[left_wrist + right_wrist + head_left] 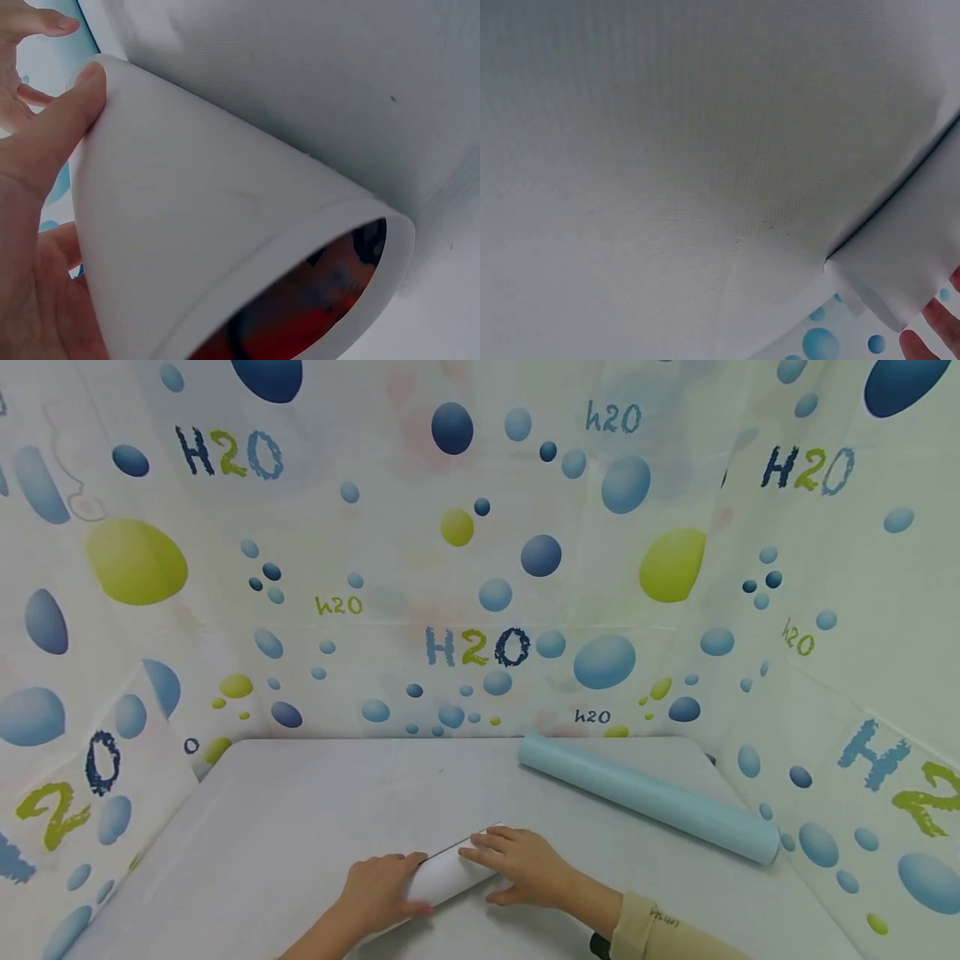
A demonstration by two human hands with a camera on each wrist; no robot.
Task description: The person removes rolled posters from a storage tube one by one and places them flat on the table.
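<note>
A white paper roll [446,878] lies slanted across the near middle of the table, its printed inner side showing red and dark colours at the open end in the left wrist view. My left hand [381,892] holds it towards its near end, thumb [90,88] along one side and fingers on the other. At the far end is my right hand [528,867], its fingers loosely extended over the roll and its thumb apart from them. In the right wrist view, the right fingertips [922,343] show close to the edge of the white paper [900,262].
A long light-blue roll [648,797] lies diagonally on the right of the white-covered table [322,810]. Behind and at both sides hangs a white curtain [405,543] with blue and green dots and H2O lettering.
</note>
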